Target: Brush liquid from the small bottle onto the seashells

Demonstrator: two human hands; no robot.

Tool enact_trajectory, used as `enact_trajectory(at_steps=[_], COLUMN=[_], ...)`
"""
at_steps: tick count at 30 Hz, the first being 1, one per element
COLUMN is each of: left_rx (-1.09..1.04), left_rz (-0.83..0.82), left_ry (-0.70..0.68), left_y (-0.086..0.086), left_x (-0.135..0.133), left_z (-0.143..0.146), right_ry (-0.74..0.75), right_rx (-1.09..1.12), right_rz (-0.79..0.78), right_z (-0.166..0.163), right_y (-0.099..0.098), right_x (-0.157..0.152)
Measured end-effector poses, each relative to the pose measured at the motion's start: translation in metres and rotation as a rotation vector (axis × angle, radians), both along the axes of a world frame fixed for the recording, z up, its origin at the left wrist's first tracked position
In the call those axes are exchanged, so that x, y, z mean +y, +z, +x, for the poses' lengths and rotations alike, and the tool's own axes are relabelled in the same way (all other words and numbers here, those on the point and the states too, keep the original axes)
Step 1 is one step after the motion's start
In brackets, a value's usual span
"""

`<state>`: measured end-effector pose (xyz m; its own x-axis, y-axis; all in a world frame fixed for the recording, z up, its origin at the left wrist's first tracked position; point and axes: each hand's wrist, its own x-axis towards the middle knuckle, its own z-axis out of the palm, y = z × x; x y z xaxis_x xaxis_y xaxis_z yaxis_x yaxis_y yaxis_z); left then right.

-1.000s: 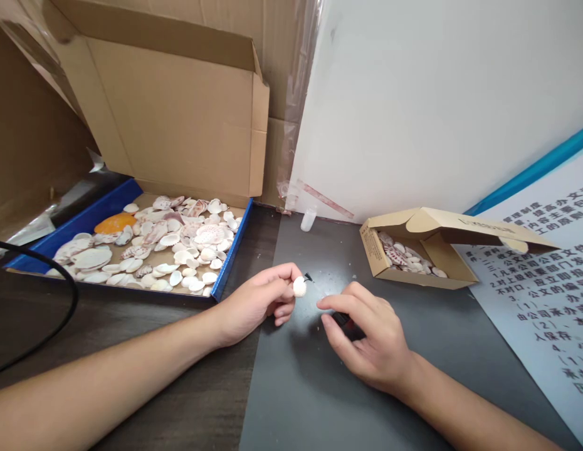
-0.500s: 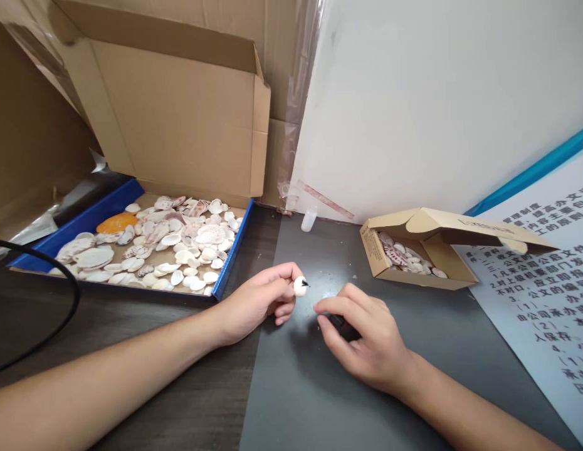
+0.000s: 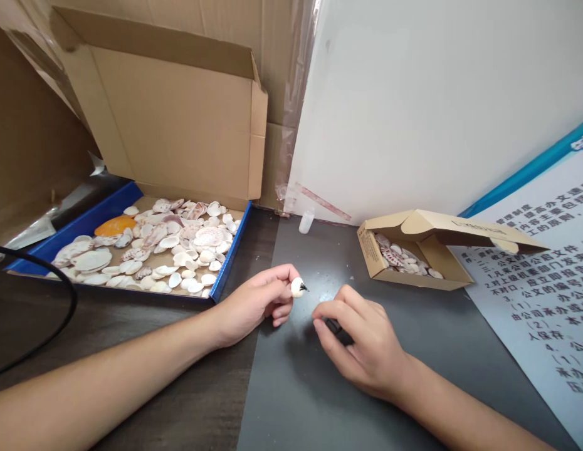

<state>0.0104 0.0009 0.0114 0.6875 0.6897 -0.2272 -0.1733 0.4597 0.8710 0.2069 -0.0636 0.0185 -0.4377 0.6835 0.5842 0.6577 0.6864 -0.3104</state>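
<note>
My left hand pinches a small white seashell between thumb and fingers, just above a dark grey mat. My right hand is closed round a thin black tool, whose fine tip reaches the shell's right edge. Both hands rest near the middle of the mat, a few centimetres apart.
A blue-rimmed cardboard tray with several shells and an orange one lies at the left, its lid up. A small open cardboard box of shells sits at the right. A small white bottle, a black cable and a printed sheet are nearby.
My right hand has slid a little left towards the shell, and the tool's tip now meets it. The left hand and shell have barely moved.
</note>
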Motion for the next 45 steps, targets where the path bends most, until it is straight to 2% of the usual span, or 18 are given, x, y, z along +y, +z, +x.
enact_trajectory(at_steps=[3,6,10,14,19,22,30,36,45], left_rx=[-0.012,-0.012,0.0,0.015,0.006,0.001,-0.012,-0.011,-0.02], left_rz=[-0.002,-0.006,-0.014,-0.013,-0.015,-0.01,-0.024,-0.044,-0.009], left_ry=[-0.001,0.006,0.011,0.014,0.009,0.007,0.022,0.044,-0.016], left_y=[0.0005,0.001,0.0015,0.0015,0.0013,0.0008,-0.0008,0.0,-0.0069], left_x=[-0.0005,-0.0005,0.0001,-0.0002,-0.0012,-0.0002,-0.0001,0.0008,0.0001], left_z=[0.0004,0.001,0.0018,0.0017,0.0014,0.0018,0.0016,0.0016,-0.0008], right_ry=[-0.004,0.085,0.02,0.053,0.0,0.048,0.061,0.016,0.047], right_rx=[0.03,0.055,0.037,0.073,0.07,0.065,0.012,0.039,0.077], right_rz=[0.025,0.07,-0.023,0.019,-0.035,-0.038,-0.02,-0.044,-0.029], right_z=[0.0001,-0.0007,-0.0006,-0.0003,-0.0008,-0.0008,-0.0013,-0.0005,0.0017], right_y=[0.0002,-0.001,-0.0044,-0.0059,-0.0041,-0.0031,-0.0039,-0.0057,-0.0079], right_x=[-0.0012,-0.002,0.0004,0.0018,0.0009,0.0001,0.0011,0.0013,0.0035])
